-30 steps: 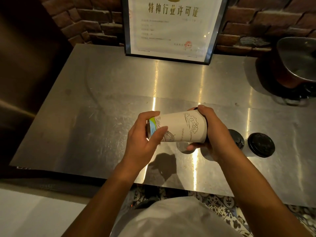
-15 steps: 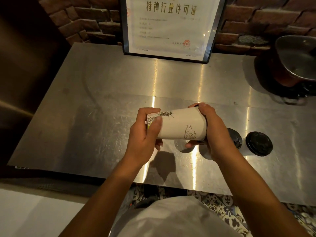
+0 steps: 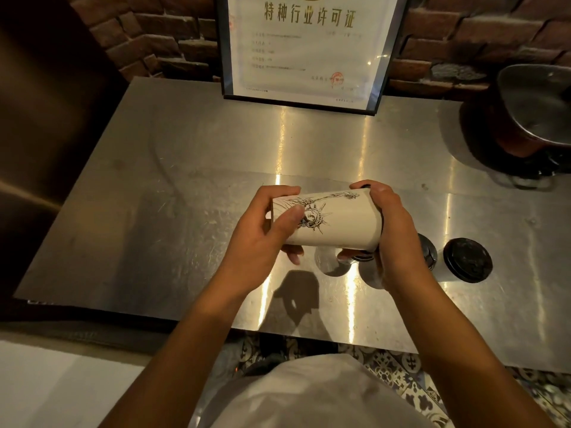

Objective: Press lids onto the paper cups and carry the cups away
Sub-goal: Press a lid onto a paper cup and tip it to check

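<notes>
**Lid being pressed on, cup held sideways**

The paper cup (image 3: 330, 222) is held on its side above the counter (image 3: 191, 186), near its front edge. Its base is gripped by the left hand (image 3: 262, 239); the right hand (image 3: 392, 223) is wrapped over the mouth end, where a dark lid is barely seen. Probably mid-press. Next, the rim should be checked all round. A spare lid (image 3: 467, 260) lies toward the front right corner.

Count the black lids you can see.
3: one lid bare on the steel counter at right; one lid partly behind the right hand; a third under that hand's fingers. More may be hidden.
</notes>
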`<control>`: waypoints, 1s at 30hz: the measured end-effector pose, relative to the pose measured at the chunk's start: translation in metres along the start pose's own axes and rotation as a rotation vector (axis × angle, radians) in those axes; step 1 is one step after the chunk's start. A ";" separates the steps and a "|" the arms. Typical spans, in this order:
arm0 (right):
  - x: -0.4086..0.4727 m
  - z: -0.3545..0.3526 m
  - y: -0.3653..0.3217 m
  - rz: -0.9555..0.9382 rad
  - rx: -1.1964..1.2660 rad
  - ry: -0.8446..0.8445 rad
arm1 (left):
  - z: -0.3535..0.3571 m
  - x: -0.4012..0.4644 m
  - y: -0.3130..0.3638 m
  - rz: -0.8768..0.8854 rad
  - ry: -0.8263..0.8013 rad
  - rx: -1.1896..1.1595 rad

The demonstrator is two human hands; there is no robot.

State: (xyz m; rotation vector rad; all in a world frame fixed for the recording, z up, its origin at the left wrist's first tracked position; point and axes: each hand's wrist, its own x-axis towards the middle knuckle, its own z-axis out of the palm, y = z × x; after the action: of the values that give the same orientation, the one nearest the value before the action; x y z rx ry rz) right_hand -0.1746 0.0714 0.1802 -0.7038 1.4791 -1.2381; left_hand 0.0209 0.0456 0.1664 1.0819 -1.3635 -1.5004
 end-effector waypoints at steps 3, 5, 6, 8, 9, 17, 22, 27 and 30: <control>-0.005 -0.001 -0.002 -0.146 -0.062 0.029 | -0.003 0.001 0.006 -0.242 -0.026 -0.214; -0.008 0.001 -0.001 -0.242 -0.126 0.017 | -0.004 0.003 0.009 -0.312 -0.034 -0.252; -0.008 0.002 0.000 -0.267 -0.143 0.014 | -0.003 0.004 0.008 -0.295 -0.018 -0.220; -0.007 0.003 0.000 -0.266 -0.141 0.015 | -0.001 0.005 0.008 -0.218 0.002 -0.146; -0.006 0.003 -0.002 -0.244 -0.118 0.009 | -0.001 0.003 0.008 -0.160 -0.002 -0.117; 0.000 0.003 -0.004 -0.198 -0.081 -0.018 | -0.006 -0.003 0.005 -0.125 -0.024 -0.077; -0.004 0.007 0.005 -0.309 -0.113 -0.036 | -0.004 0.001 0.009 -0.268 0.001 -0.089; 0.000 0.004 0.000 -0.102 0.037 -0.066 | -0.006 -0.003 0.008 0.052 -0.025 0.161; 0.000 0.004 0.002 -0.096 0.017 -0.041 | -0.003 -0.002 0.009 -0.060 0.014 0.118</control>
State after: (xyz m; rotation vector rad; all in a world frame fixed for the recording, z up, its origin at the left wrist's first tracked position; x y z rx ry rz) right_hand -0.1706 0.0703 0.1787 -0.7923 1.4135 -1.3001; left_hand 0.0250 0.0463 0.1755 1.2145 -1.4359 -1.4676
